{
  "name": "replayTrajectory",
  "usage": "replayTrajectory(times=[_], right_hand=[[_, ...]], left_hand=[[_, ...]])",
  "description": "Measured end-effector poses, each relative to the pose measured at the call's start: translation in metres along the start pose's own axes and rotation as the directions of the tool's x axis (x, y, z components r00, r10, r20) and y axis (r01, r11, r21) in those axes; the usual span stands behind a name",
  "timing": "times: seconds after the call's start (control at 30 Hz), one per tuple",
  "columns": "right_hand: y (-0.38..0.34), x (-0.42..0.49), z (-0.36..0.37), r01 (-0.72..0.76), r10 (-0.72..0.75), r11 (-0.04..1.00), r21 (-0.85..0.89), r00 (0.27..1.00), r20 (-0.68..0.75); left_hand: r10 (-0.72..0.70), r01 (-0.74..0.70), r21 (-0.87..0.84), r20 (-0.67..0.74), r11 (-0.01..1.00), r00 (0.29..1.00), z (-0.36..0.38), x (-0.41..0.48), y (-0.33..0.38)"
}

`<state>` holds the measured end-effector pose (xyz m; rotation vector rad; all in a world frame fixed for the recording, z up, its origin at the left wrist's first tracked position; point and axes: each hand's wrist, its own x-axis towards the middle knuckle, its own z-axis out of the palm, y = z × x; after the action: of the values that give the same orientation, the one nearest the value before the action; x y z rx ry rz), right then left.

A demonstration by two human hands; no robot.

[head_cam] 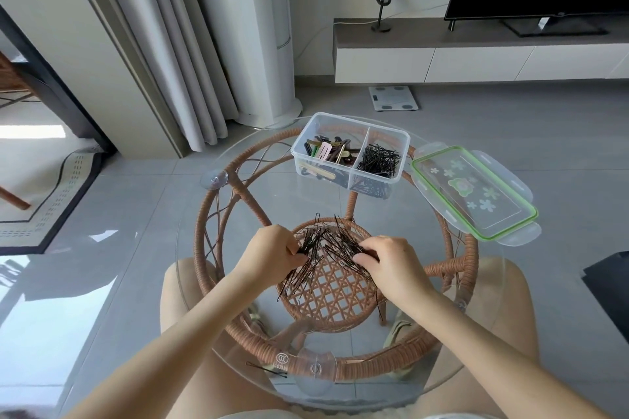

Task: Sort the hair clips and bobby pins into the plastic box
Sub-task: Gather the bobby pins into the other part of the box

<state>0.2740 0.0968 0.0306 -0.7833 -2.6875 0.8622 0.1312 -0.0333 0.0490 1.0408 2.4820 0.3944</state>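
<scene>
**Mia:** What is the person doing at that round glass table point(190, 241)?

**Dad:** Tidying up. See the plastic box point(350, 150) at the far side of the table? It has two parts. The part on the left has the hair clips point(328, 151) in it, all colours. The part on the right has black bobby pins in it already.

**Mia:** And the lid point(473, 192)?

**Dad:** It lies flat just to the right of the box, with green edges and flowers on it.

**Mia:** There is a big pile of pins point(323, 248) too!

**Dad:** Yes, on the near side of the box, well apart from it, in the middle of the glass. Both hands are in that pile. The left hand point(272, 248) has its fingers curled in and pinches a bunch at the left edge. The right hand point(391, 262) is bent over the right edge, fingers mostly closed and pressing on pins. I cannot tell if it really grips any.

**Mia:** How should they do it well?

**Dad:** I think they should push the pins together so they all lie the same way, then squeeze tight, lift, and drop them in the right part of the box. Loose pins slide on glass.

**Mia:** One pin point(267, 370) got away!

**Dad:** Yes, far from the box, at the near edge of the table. Don't forget that one.
</scene>
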Motion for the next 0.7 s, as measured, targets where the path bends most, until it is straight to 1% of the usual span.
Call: replayTrajectory(times=[0.07, 0.23, 0.33, 0.4, 0.5, 0.57, 0.7], right_hand=[[0.001, -0.001, -0.007, 0.001, 0.0, 1.0, 0.03, 1.0, -0.031], [0.0, 0.002, -0.027, -0.006, 0.01, 0.997, 0.076, 0.998, -0.056], [-0.005, 0.012, -0.044, -0.005, 0.016, 0.996, 0.086, 0.992, -0.125], [-0.006, 0.024, -0.053, -0.025, 0.045, 0.994, 0.111, 0.982, -0.183], [0.0, 0.056, -0.063, -0.09, 0.119, 0.989, 0.117, 0.956, -0.269], [0.006, 0.083, -0.064, -0.167, 0.191, 0.98, 0.106, 0.934, -0.302], [0.006, 0.132, -0.063, -0.324, 0.322, 0.945, 0.039, 0.908, -0.269]], left_hand=[[-0.006, 0.005, -0.051, -0.027, 0.999, 1.0, -0.006, -0.001, -0.001], [-0.012, -0.003, -0.159, -0.09, 0.987, 0.996, -0.025, -0.002, 0.006], [-0.005, -0.017, -0.198, -0.109, 0.98, 0.994, -0.035, -0.002, 0.012], [-0.002, -0.023, -0.213, -0.114, 0.977, 0.993, -0.041, -0.002, 0.016], [-0.002, -0.028, -0.242, -0.122, 0.97, 0.993, -0.048, 0.0, 0.022], [0.002, -0.034, -0.253, -0.128, 0.967, 0.992, -0.053, 0.001, 0.027], [0.001, -0.041, -0.292, -0.139, 0.956, 0.99, -0.061, 0.006, 0.036]])
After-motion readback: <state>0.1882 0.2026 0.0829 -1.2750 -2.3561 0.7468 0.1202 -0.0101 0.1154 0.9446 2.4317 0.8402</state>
